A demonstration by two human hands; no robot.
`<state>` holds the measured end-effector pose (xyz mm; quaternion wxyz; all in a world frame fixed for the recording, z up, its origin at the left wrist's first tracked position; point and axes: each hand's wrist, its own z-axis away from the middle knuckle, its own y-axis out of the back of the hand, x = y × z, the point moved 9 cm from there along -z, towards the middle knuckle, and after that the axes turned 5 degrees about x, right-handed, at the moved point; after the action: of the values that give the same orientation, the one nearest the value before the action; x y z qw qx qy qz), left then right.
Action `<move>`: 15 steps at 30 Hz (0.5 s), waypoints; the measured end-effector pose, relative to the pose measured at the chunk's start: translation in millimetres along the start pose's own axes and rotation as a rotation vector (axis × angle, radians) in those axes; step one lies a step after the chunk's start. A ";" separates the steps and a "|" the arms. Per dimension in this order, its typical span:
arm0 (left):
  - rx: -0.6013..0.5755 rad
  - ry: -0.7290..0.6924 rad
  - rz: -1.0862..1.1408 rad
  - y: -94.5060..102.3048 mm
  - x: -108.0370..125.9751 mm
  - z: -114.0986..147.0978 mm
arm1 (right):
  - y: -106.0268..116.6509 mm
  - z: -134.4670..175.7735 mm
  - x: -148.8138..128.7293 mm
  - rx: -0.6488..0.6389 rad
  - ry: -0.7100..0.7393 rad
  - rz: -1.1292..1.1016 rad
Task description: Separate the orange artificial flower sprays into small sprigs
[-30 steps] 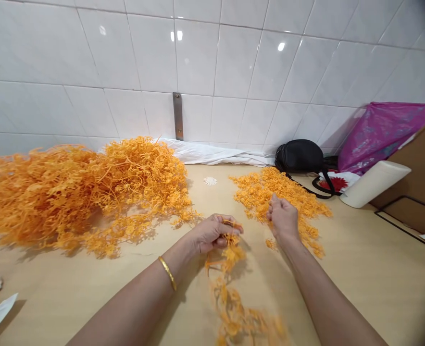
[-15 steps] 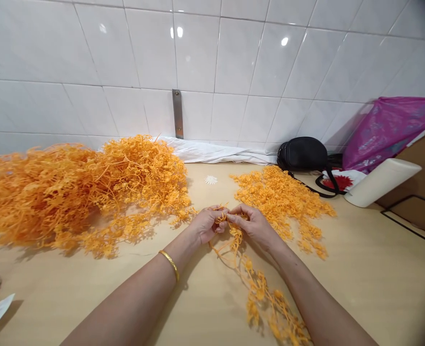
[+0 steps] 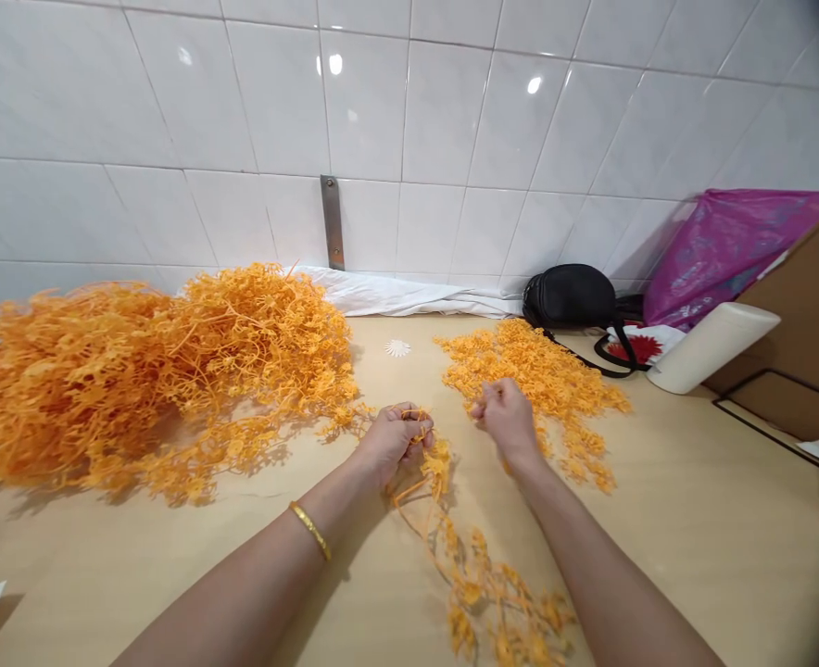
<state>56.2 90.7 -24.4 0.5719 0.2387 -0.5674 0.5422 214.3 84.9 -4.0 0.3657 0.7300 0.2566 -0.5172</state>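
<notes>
My left hand is closed on one end of an orange artificial foliage sprig, whose branches trail down over the table toward me. To the right, my right hand is apart from the sprig, its fingers curled together. Whatever those fingers pinch, if anything, is hidden. Just behind the right hand lies a smaller pile of orange pieces, spread flat. A large heap of the same orange foliage stands left of my left hand.
A small white flower-shaped piece lies between the piles. Toward the wall are a white cloth, a black bag with a strap, a red flower piece, a cream cylinder, a purple plastic bag and a cardboard box.
My right hand has left the sprig and moved right, to the near edge of the smaller pile. My left hand keeps its hold. The view has shifted slightly.
</notes>
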 end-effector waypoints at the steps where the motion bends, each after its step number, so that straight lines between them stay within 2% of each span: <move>1: 0.005 0.010 0.022 1.9 -0.7 0.2 | 7.3 -4.1 5.6 0.048 -0.057 -0.042; 2: 0.011 0.017 0.057 3.8 -1.0 -0.1 | 10.1 -6.4 8.7 0.053 -0.100 -0.093; 4: 0.024 0.037 0.139 7.1 -1.4 -1.8 | 6.2 -6.3 4.7 -0.019 -0.109 -0.195; 9: 0.043 0.128 0.296 10.5 -6.0 -5.5 | -9.9 10.1 -28.9 -0.226 0.061 -0.311; 13: 0.051 0.120 0.343 11.7 -6.8 -6.9 | -14.7 26.1 -50.7 -0.302 0.241 -0.124; 15: 0.045 0.108 0.347 11.2 -7.1 -7.8 | -24.1 37.3 -57.4 -0.385 0.322 0.008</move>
<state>50.9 98.5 -36.7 0.4939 0.1205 -0.5562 0.6574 155.9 69.8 36.3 0.4543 0.7209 0.4024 -0.3345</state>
